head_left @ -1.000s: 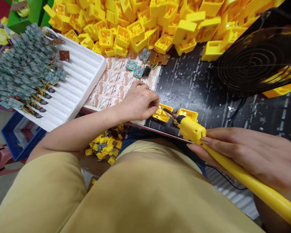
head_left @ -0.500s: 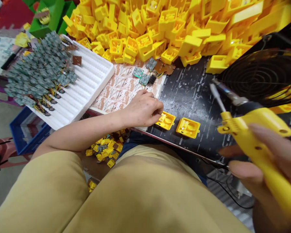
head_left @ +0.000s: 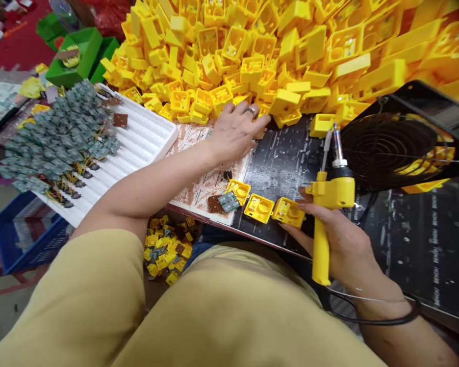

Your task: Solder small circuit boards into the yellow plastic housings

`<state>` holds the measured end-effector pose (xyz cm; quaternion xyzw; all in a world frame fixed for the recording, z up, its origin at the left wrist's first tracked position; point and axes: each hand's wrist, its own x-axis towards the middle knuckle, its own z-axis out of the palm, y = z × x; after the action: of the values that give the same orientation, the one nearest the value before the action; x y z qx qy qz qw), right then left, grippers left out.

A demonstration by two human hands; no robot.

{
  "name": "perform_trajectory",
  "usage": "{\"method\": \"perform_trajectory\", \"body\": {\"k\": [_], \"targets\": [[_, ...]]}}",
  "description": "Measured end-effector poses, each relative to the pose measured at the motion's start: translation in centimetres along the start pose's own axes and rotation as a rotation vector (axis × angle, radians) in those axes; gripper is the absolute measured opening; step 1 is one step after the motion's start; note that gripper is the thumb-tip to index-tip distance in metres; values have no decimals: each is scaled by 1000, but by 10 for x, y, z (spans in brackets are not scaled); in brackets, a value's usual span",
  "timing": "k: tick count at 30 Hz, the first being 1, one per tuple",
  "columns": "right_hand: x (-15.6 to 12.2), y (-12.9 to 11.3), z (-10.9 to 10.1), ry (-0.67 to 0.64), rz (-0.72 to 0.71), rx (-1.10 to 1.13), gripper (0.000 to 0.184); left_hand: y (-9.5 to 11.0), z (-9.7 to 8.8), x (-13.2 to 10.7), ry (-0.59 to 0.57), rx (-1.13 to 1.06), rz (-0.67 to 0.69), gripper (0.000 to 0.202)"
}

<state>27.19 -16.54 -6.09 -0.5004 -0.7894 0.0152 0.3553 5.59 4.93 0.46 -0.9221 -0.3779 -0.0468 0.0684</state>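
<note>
My right hand (head_left: 340,234) grips a yellow soldering gun (head_left: 321,239), its metal tip pointing away from me. Fingers of that same hand reach to both sides of the rightmost small yellow case (head_left: 288,211). Left of it lie a middle case (head_left: 259,208) and a third case (head_left: 239,192), all with open sides up. A green circuit board (head_left: 229,201) rests against the third case, beside a brown board (head_left: 214,204). My left hand (head_left: 235,130), fingers stretched out, is over the bench at the heap's edge; what lies beneath it is hidden.
A large heap of yellow cases (head_left: 214,56) covers the back. At left, a white foam tray (head_left: 145,130) carries many wired circuit boards (head_left: 61,137). A black fan (head_left: 390,137) stands at right. A blue basket (head_left: 23,244) and green bins (head_left: 74,56) are farther left.
My left hand has moved away from the cases to the heap's edge, uncovering a case and boards. My right hand has brought the soldering gun left and more upright, down to the rightmost case.
</note>
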Motion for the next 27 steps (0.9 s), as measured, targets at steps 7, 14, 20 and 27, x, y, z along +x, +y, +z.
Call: {"method": "perform_trajectory", "body": {"k": [7, 14, 20, 27], "targets": [[17, -4, -12, 21, -74, -11, 62, -45, -12, 22, 61, -780, -201, 27], [19, -6, -11, 77, -75, -76, 65, -60, -57, 20, 52, -1514, -344, 29], [22, -14, -7, 62, -60, -114, 46, -57, -78, 47, 220, -1396, -452, 69], [17, -13, -5, 90, -67, -90, 49, -130, -83, 64, 199, -1069, -353, 77]]}}
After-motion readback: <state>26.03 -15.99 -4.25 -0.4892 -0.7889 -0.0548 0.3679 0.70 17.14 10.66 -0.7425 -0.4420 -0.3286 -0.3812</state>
